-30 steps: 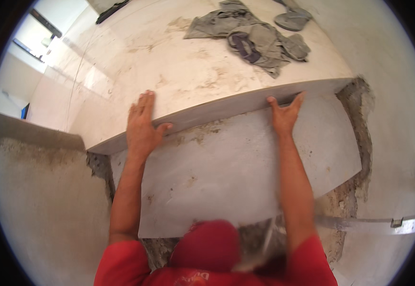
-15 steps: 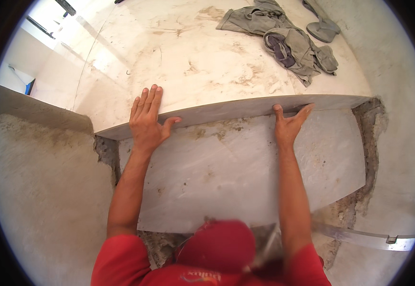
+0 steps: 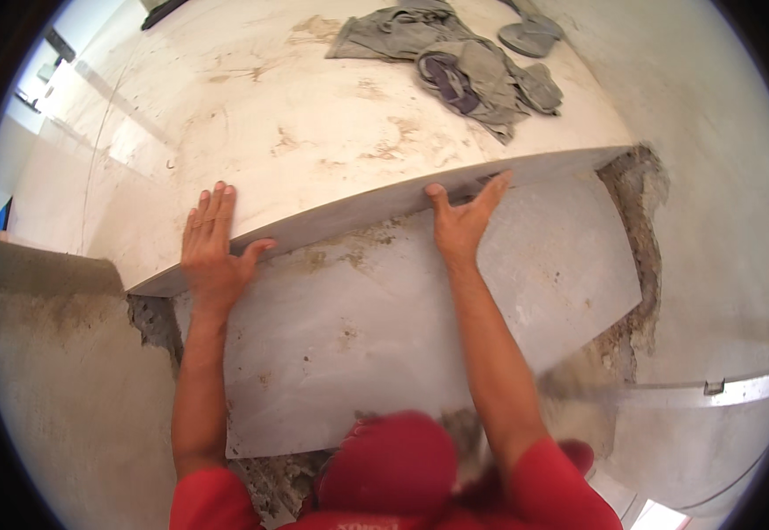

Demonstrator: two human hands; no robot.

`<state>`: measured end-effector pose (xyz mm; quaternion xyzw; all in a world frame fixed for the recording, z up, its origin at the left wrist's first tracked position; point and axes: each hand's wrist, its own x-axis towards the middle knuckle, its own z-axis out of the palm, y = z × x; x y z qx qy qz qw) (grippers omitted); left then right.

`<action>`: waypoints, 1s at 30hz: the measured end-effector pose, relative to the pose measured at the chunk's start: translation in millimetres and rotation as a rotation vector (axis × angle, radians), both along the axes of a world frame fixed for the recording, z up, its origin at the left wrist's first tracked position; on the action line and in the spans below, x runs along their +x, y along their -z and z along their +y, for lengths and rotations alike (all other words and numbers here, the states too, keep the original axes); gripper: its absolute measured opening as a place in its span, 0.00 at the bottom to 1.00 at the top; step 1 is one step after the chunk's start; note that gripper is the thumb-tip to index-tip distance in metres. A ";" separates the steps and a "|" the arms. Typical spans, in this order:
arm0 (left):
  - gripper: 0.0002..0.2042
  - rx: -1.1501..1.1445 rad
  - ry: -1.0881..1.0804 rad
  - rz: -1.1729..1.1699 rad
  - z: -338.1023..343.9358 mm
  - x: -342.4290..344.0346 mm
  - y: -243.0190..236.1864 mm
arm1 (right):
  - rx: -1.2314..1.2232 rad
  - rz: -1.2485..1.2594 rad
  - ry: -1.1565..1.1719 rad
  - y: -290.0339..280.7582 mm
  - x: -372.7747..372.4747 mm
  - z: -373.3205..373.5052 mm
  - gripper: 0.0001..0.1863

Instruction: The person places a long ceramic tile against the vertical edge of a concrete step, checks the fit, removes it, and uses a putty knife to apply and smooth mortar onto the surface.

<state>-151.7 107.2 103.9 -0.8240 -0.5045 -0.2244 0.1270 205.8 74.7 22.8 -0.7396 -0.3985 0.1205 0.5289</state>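
My left hand (image 3: 217, 258) lies over the top edge of an upright grey strip (image 3: 336, 214), its stretched fingers flat on the pale upper surface (image 3: 252, 115) and its thumb against the strip's front face. Farther right, my right hand (image 3: 462, 225) presses on that same face, thumb and fingers spread apart; a few of its fingers are partly hidden. The strip stands along the back of a wide grey slab (image 3: 340, 353), which is speckled with dirt and lies below both forearms. Neither hand is closed round anything.
Crumpled grey clothes (image 3: 464, 66) and a grey sandal (image 3: 530, 37) lie on the upper surface. Rough broken mortar (image 3: 636, 238) borders the slab at right, with more (image 3: 157, 322) at left. Plastered walls (image 3: 58, 362) flank both sides. A metal bar (image 3: 746, 389) lies low at right.
The view has turned, so the slab, strip and clothes sit farther left and tilt in the picture. Both hands keep about the same places on the strip.
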 end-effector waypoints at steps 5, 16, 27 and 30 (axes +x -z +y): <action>0.49 -0.186 -0.177 -0.009 -13.4 -35.9 -20.8 | -0.027 0.020 -0.006 -6.7 16.5 -6.6 0.83; 0.49 -0.113 -0.060 -0.075 -18.1 -89.4 -13.2 | -0.041 -0.028 0.034 -1.1 12.1 -0.7 0.82; 0.48 -0.118 -0.175 -0.128 -18.7 -132.0 -14.5 | -0.040 -0.128 0.034 11.8 27.2 -3.9 0.77; 0.47 -0.111 -0.159 -0.175 -18.2 -133.6 -12.0 | -0.026 -0.141 0.030 11.0 29.1 -5.0 0.78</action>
